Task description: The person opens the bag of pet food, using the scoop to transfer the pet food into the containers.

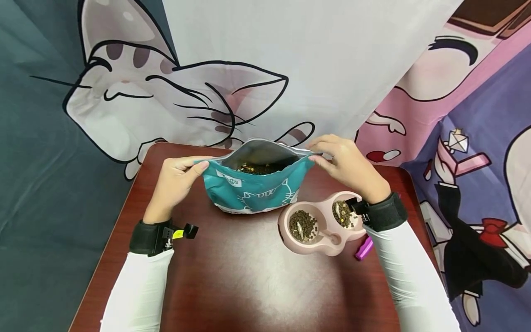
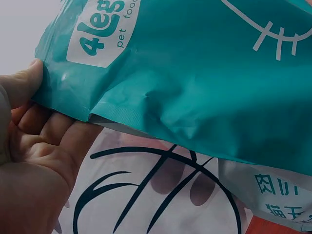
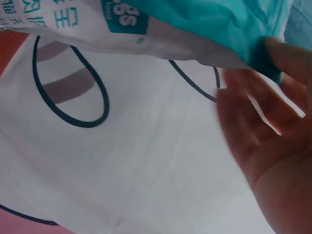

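Note:
A teal pet food bag stands at the far side of the table, its top gaping so that brown kibble shows inside. My left hand pinches the bag's left top corner between thumb and fingers. At the opposite corner my right hand pinches the edge the same way. In the left wrist view the bag bears a white "pet food" label. The right wrist view has the bag between thumb and fingers of the slightly blurred right hand.
Right of the bag sits a pink double bowl with kibble in both hollows, partly under my right wrist strap. A purple object lies beside it, half hidden by the sleeve. Cat-print cloth hangs behind the brown table.

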Demonstrator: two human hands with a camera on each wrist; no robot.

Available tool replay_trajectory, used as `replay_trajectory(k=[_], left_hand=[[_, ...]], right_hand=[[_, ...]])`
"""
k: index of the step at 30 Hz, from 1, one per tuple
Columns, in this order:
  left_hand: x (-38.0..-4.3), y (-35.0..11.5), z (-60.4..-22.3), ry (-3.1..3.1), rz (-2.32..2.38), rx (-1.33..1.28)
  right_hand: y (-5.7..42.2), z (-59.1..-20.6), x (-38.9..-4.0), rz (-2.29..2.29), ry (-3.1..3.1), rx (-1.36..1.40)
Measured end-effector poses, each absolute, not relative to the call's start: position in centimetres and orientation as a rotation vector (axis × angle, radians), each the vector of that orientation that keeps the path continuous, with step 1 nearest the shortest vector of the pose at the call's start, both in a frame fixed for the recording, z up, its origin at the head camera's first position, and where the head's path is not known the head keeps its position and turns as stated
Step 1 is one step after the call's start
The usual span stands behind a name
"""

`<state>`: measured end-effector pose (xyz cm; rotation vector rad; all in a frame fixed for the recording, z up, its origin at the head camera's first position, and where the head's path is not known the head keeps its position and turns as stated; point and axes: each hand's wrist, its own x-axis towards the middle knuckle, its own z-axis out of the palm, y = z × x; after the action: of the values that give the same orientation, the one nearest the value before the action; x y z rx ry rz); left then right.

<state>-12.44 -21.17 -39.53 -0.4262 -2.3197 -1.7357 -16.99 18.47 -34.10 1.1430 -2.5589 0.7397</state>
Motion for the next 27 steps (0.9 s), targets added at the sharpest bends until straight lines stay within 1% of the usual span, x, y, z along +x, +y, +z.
replay_trajectory(k=[8, 27], left_hand=[[-12.8, -21.3, -40.0, -2.316, -1.719, -0.381], [-12.8, -21.3, -40.1, -2.295, -1.693, -0.363]], right_hand=[[18.0, -35.1, -16.8, 0.702, -2.404, 1.162], [16.4, -35.9, -16.7, 0.788, -2.354, 1.126]])
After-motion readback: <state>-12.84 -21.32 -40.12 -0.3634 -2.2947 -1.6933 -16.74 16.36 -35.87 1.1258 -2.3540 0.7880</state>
